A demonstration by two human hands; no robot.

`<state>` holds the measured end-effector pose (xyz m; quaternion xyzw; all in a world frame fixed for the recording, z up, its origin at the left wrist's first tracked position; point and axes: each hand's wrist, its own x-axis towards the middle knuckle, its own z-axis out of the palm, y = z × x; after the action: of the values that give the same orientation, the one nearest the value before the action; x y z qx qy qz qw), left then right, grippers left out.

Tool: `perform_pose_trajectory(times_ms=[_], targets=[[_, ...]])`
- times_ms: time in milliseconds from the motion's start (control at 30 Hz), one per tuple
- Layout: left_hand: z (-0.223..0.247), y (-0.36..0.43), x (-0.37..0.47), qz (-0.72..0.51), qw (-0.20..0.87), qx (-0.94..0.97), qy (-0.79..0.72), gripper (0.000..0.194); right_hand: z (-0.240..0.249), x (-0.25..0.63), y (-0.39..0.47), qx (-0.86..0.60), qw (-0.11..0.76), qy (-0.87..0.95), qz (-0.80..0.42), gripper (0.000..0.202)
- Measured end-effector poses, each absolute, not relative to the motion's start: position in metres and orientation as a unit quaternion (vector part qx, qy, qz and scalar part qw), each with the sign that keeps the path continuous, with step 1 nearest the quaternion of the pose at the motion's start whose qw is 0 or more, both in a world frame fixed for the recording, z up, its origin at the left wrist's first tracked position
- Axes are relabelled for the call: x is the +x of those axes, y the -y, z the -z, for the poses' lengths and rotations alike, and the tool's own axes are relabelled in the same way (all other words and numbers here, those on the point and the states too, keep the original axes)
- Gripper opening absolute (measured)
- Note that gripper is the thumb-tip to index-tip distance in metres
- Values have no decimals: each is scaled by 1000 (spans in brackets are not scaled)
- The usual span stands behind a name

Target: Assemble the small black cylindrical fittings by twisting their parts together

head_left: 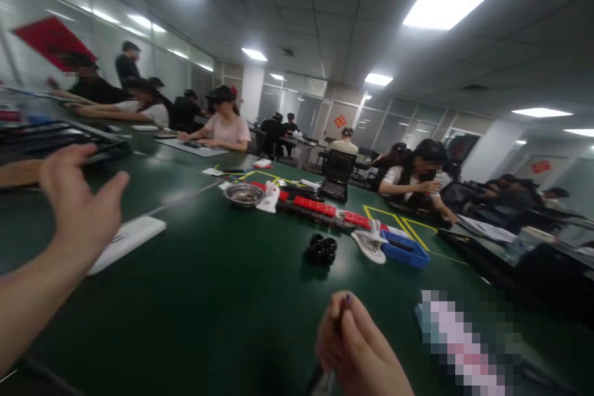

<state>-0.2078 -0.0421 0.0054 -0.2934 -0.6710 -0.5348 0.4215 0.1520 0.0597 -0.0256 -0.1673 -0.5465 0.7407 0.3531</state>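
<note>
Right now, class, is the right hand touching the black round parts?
Apart: the head view shows green tabletop between the right hand and the black parts.

Bare left forearm (39,291), slim fingers (78,154) (seemingly).

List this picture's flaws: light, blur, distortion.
All in the head view: the ceiling lights burn out to white; the green table darkens toward the bottom; the left hand looks soft; whatever is between the right hand's fingers is too unclear to name; the room leans and looks stretched toward the edges; coarse pixelation covers something at lower right.
</note>
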Motion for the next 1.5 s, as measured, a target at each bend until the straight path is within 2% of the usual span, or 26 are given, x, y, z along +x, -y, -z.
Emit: perform_pose_trajectory(times_ms=[67, 133, 167, 200, 333, 433, 533, 733, 800, 933, 1033, 1133, 1200, 1367, 1500], targets=[[-11, 90, -265, 560, 449, -163, 677, 61, 13, 103, -47, -149, 268, 554, -774, 37], [-11, 132, -305, 592, 406, -26, 696, 56, 10, 52, -35, -164, 184, 554, -795, 25], [-8, 146, -318, 601, 336, 9, 725, 50, 13, 26, -30, -181, 162, 548, -801, 20], [-3, 156, -327, 603, 205, -17, 770, 43, 17, 0, -24, -211, 144, 541, -801, 19], [35, 154, -334, 592, -21, -121, 796, 30, 45, -98, -2, -295, 49, 523, -798, 23], [67, 135, -331, 579, -185, -124, 784, 43, 69, -152, 13, -313, 28, 523, -793, 19], [81, 124, -333, 565, -317, -135, 750, 45, 83, -184, 23, -296, 28, 526, -797, 24], [82, 111, -320, 563, -455, -110, 681, 33, 83, -191, 23, -274, -1, 562, -780, 22], [87, 102, -302, 596, -464, -100, 648, 31, 82, -180, 16, -280, 22, 583, -762, 23], [94, 85, -252, 676, -464, -111, 561, 30, 74, -135, -5, -290, 130, 620, -717, 15], [79, 78, -212, 723, -467, -131, 492, 27, 56, -86, -16, -264, 183, 640, -698, 15], [50, 76, -174, 789, -491, -134, 343, 24, 28, -35, -14, -231, 206, 670, -675, 12], [31, 75, -148, 801, -501, -134, 299, 22, 11, -5, -5, -195, 237, 754, -581, 19], [7, 72, -86, 823, -490, -127, 257, 20, -12, 51, 21, -225, 310, 856, -348, 27], [3, 71, -55, 834, -476, -125, 251, 19, -13, 73, 29, -243, 390, 847, -266, 30]])
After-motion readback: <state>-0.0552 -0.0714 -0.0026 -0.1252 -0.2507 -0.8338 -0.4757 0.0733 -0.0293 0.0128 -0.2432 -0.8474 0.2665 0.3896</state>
